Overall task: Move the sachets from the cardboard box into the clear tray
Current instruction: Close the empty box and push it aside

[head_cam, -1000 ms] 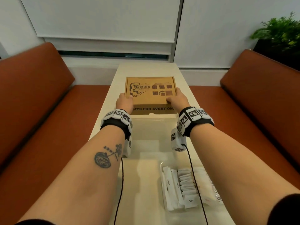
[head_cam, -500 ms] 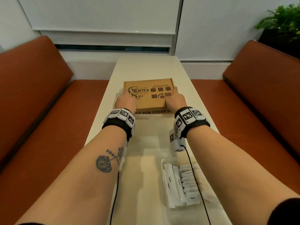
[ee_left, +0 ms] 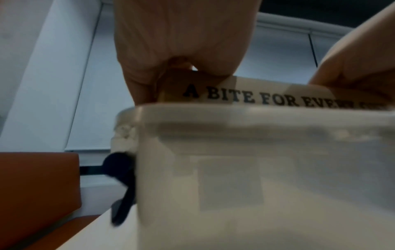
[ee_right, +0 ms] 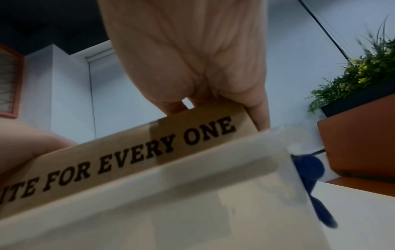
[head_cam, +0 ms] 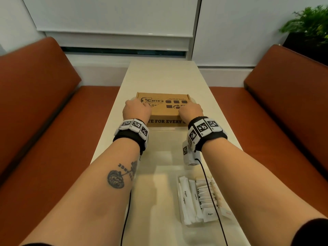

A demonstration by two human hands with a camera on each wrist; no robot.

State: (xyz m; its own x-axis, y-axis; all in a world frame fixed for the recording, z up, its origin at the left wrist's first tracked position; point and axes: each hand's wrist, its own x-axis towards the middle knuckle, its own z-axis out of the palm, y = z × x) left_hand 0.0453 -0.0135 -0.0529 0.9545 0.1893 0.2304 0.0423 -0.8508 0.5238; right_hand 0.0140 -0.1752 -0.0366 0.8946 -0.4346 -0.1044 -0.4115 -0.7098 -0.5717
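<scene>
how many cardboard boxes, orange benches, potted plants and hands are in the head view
cardboard box: 1
orange benches: 2
potted plant: 1
hands, left hand and right hand, both gripping the box: 2
total: 6

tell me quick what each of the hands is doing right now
Left hand: grips the left end of the closed cardboard box.
Right hand: grips the right end of the same box.
</scene>
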